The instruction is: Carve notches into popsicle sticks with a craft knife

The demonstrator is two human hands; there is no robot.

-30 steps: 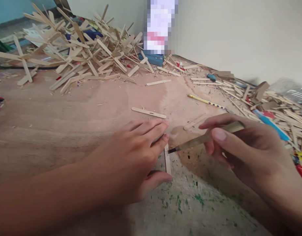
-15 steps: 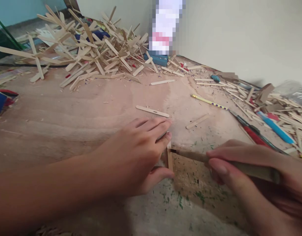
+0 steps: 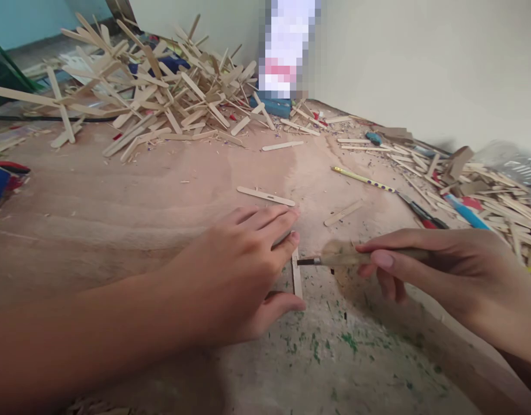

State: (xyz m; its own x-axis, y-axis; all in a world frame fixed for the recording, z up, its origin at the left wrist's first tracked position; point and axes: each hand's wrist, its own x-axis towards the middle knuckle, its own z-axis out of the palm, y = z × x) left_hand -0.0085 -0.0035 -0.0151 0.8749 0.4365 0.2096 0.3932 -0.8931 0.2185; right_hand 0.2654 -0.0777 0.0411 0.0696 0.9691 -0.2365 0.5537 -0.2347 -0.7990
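My left hand (image 3: 252, 265) pins a wooden craft stick (image 3: 297, 283) to the board, thumb at its near end and fingers over its far end. The stick points roughly away from me, and part of it is hidden under that hand. Between its thumb and fingers, my right hand (image 3: 451, 276) grips a small chisel (image 3: 341, 260) with a pale wooden handle. The dark blade lies low, almost level, its tip touching the stick's middle. Just beyond my left fingers lies another craft stick (image 3: 265, 196) with a small slot cut in it.
A heap of craft sticks (image 3: 161, 98) stands at the back left, with more sticks (image 3: 520, 225) at the right. A yellow pencil (image 3: 364, 179), a dark-and-red cutter (image 3: 421, 212) and a blue-handled tool (image 3: 466, 211) lie right of centre. Green flecks (image 3: 347, 341) dot the wooden board (image 3: 118, 196).
My right hand has risen and swung a little away from me, bringing the chisel closer to level. Its tip stays on the stick. My left hand keeps its hold.
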